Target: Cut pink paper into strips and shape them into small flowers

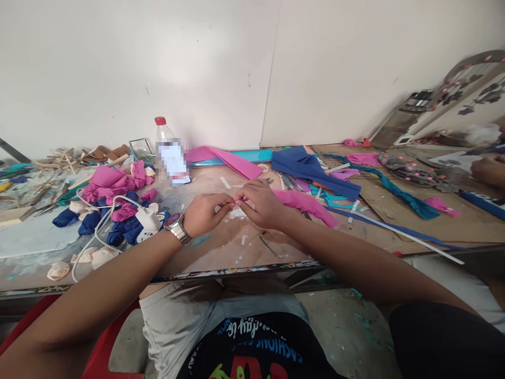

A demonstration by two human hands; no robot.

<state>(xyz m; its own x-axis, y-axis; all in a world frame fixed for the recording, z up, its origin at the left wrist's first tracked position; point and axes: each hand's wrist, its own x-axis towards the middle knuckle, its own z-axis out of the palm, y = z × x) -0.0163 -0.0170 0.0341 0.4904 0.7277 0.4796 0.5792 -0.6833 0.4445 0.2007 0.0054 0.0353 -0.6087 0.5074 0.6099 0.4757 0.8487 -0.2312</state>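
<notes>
Above the near part of the table, my left hand (207, 213) and my right hand (262, 204) almost meet, fingertips pinched on a narrow, bunched end of pink material. A long pink strip (305, 204), of cloth or crepe paper, trails out behind my right hand to the right. My right fingers hide the link between that end and the strip. A watch is on my left wrist. Small white scraps (243, 240) lie below my hands. To the left of my left hand is a heap of pink and dark blue rolled flowers (112, 184).
A white charger with cable (148, 218) lies by the flowers. Behind it stand a phone (173, 163) and a red-capped bottle (160, 121). Dark blue fabric (311, 171) and a teal strip (410, 197) lie to the right. Another person's hand (489, 171) is at far right.
</notes>
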